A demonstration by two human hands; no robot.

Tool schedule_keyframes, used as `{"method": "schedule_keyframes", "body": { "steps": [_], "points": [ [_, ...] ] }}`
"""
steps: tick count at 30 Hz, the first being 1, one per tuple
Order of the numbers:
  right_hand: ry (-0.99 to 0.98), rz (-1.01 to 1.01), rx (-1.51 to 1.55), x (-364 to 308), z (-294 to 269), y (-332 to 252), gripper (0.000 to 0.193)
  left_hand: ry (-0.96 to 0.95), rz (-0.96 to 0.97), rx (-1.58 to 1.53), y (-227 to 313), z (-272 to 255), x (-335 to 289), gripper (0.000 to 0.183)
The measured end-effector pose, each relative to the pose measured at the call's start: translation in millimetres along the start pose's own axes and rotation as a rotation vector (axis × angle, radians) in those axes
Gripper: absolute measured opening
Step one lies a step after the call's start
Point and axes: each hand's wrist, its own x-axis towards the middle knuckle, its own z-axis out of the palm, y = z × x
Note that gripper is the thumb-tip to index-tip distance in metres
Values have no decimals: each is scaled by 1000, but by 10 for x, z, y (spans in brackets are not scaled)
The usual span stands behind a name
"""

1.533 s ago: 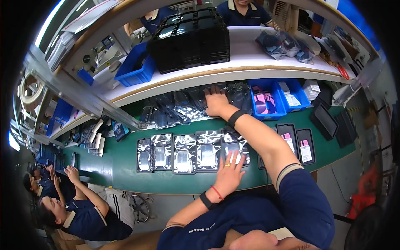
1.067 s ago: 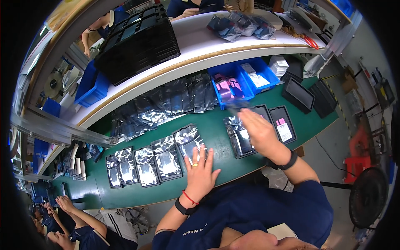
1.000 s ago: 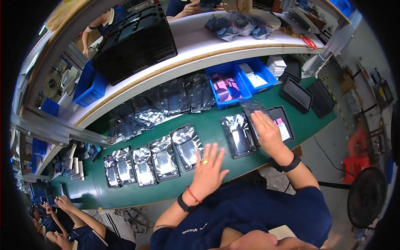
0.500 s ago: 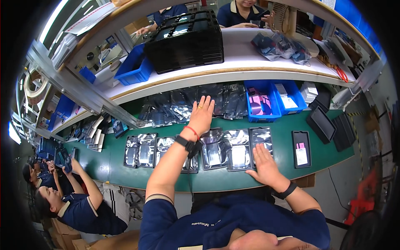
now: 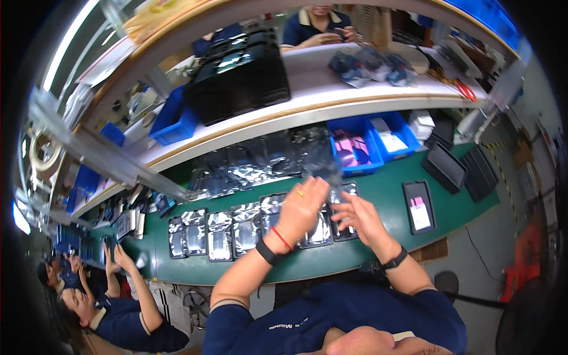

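My left hand (image 5: 303, 207), with a ring and a red string at the wrist, is above the right part of a row of black trays. Its fingers are closed at the lower end of a dark, see-through anti-static bag (image 5: 328, 163), smeared by motion. Close by on the right, my right hand (image 5: 362, 220) is open, fingers apart, over the row's last tray (image 5: 345, 232). Shiny bagged items lie in the row's trays, such as one tray (image 5: 220, 236) farther left. Behind them spreads a pile of shiny dark bags (image 5: 236, 163).
Two blue bins, one with pink pieces (image 5: 354, 168) and one with white papers (image 5: 391, 155), stand behind the green table (image 5: 384, 248). A separate tray (image 5: 431, 222) holds a white and pink card. Dark empty trays (image 5: 445, 168) lean at the right. A shelf (image 5: 236, 115) crosses above; co-workers sit around.
My left hand has come back from the bag pile toward me, drawing a bag along. My right hand has lifted off the tray row and moved beside the left. The view has shifted.
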Motion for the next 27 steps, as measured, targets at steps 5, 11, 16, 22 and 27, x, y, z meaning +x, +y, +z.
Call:
{"method": "schedule_keyframes", "body": {
  "steps": [5, 11, 16, 22, 27],
  "points": [
    [194, -340, -336, -37, -471, -168, 15, -129, 7, -304, 798, 23, -102, 44],
    [687, -317, -989, -477, -1995, -703, 17, -157, -292, -294, 469, 3, -499, 36],
    [755, -687, -1451, -317, -1986, -454, 52, -453, -460, 0, 576, 110, -570, 51],
    [619, -339, -1366, -238, -2279, -478, 50, -282, -770, 141, 520, -20, -724, 70],
    [479, -202, -1527, 10, -1541, -394, 50, -282, -1135, 300, 47, -517, -1181, 80]
  ]
}}
